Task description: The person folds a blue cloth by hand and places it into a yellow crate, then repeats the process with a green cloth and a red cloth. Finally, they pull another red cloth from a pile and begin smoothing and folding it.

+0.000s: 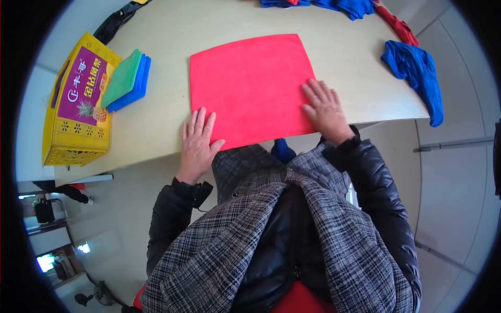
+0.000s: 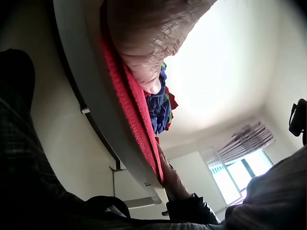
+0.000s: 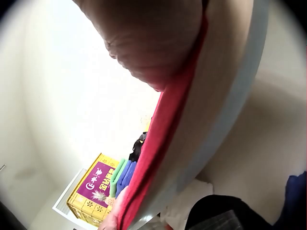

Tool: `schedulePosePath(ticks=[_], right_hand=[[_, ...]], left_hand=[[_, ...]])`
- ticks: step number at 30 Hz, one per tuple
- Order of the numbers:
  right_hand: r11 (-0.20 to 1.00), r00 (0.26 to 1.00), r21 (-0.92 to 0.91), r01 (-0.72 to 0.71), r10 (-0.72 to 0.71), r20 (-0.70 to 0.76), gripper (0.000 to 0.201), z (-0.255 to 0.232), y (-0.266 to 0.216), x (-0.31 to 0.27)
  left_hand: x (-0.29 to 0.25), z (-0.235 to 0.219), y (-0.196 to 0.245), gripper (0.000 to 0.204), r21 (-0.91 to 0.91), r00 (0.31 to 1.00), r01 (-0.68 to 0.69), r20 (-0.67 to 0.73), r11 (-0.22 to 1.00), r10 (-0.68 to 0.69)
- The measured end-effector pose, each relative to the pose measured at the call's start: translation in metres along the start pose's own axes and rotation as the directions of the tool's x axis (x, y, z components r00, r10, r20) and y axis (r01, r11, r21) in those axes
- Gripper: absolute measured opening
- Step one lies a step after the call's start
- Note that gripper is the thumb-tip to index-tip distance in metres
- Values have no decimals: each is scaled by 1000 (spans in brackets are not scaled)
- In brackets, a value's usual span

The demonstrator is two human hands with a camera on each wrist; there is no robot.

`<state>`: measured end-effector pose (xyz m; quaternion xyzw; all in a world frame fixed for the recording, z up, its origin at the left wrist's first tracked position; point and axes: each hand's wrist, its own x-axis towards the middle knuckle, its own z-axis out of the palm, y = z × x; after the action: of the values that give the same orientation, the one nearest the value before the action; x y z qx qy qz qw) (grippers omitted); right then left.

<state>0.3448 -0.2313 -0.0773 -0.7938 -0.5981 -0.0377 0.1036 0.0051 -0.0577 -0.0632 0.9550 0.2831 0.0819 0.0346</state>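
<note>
A red cloth (image 1: 253,86) lies spread flat on the table, its near edge along the table's front edge. My left hand (image 1: 197,140) rests with straight fingers on its near left corner. On the right side of the cloth, my right hand (image 1: 326,108) lies with fingers extended over the edge. In the left wrist view the red cloth (image 2: 139,120) shows layered edges under the thumb. The right wrist view shows the palm close over the red cloth (image 3: 160,129).
A yellow crate (image 1: 78,104) stands at the left, with folded green (image 1: 122,78) and blue cloths (image 1: 136,86) against it. A crumpled blue cloth (image 1: 415,70) hangs over the right edge. More blue cloths (image 1: 344,6) and a red cloth (image 1: 397,26) lie at the back.
</note>
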Motion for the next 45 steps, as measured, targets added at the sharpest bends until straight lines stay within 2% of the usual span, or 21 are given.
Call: schedulePosePath(ticks=[2, 5, 8, 10, 12, 17, 21, 22, 24, 25, 26, 28, 29, 31, 32, 34, 35, 37, 41, 44, 45], right_hand=[[999, 999, 15, -37, 37, -12, 62, -2, 24, -15], [992, 991, 37, -117, 119, -55, 63, -12, 34, -27], [978, 992, 166, 124, -125, -8, 71, -42, 9, -49], [974, 987, 165, 154, -159, 16, 74, -38, 6, -45], [957, 965, 158, 244, -255, 54, 81, -35, 6, -36], [919, 956, 267, 289, -293, -28, 72, -33, 6, -31], [903, 957, 317, 289, -279, -77, 53, -51, 9, -38], [887, 967, 395, 238, -254, -12, 47, -60, 6, -42], [839, 968, 532, 117, -216, 129, 34, -78, 2, -45], [841, 967, 527, 123, -220, 125, 34, -87, 3, -39], [799, 942, 602, -2, -200, 268, 30, -96, 5, -32], [688, 823, 673, -272, -197, 534, 23, -109, 11, -15], [692, 826, 672, -263, -198, 528, 23, -108, 17, -4], [568, 856, 748, -342, -141, 498, 23, -98, 31, 28], [575, 860, 749, -330, -143, 489, 23, -93, 37, 47], [615, 838, 656, -437, 15, 545, 30, -80, 44, 83], [621, 842, 655, -430, 16, 539, 30, -69, 45, 93], [499, 865, 714, -491, 181, 468, 32, -44, 42, 109], [582, 887, 670, -461, 282, 366, 35, -14, 40, 119], [547, 874, 681, -486, 308, 377, 37, -10, 42, 116], [532, 871, 689, -492, 317, 376, 38, -10, 43, 117]], left_hand=[[-10, -4, 0, 71, -16, 1000, 8, 5, 1000, -8], [-25, -8, 4, 72, 10, 996, -38, -81, 999, 38], [-33, 7, 1, 63, 59, 977, -119, -168, 991, 127], [-33, 11, -1, 58, 88, 960, -170, -212, 981, 185], [-30, 9, -5, 46, -13, 936, -204, -296, 979, 191], [-28, -8, -12, 32, -217, 921, -198, -375, 956, 106], [-28, -38, -11, 25, -335, 948, -217, -298, 917, 116], [-29, -45, -12, 25, -331, 946, -218, -304, 918, 115], [-36, -59, -16, 17, -565, 993, -99, -108, 819, 45], [-35, -64, -18, 14, -662, 1000, -25, -6, 749, 28], [-31, -70, -21, 14, -661, 1000, -30, -14, 750, 28], [-17, -82, -28, 10, -746, 989, 145, 91, 649, -117], [-8, -85, -32, 12, -778, 972, 227, 146, 586, -183], [23, -85, -44, 13, -794, 962, 244, 125, 557, -242], [41, -83, -52, 15, -810, 947, 263, 115, 524, -299], [79, -58, -75, 15, -827, 948, 223, 60, 516, -314], [95, -42, -85, 16, -839, 946, 191, 18, 509, -325], [114, -12, -94, 16, -844, 940, 189, 9, 501, -341], [131, 11, -102, 17, -833, 921, 239, 32, 499, -387], [126, 21, -103, 21, -801, 904, 306, 74, 514, -422], [123, 26, -102, 25, -842, 908, 249, 32, 479, -417]])
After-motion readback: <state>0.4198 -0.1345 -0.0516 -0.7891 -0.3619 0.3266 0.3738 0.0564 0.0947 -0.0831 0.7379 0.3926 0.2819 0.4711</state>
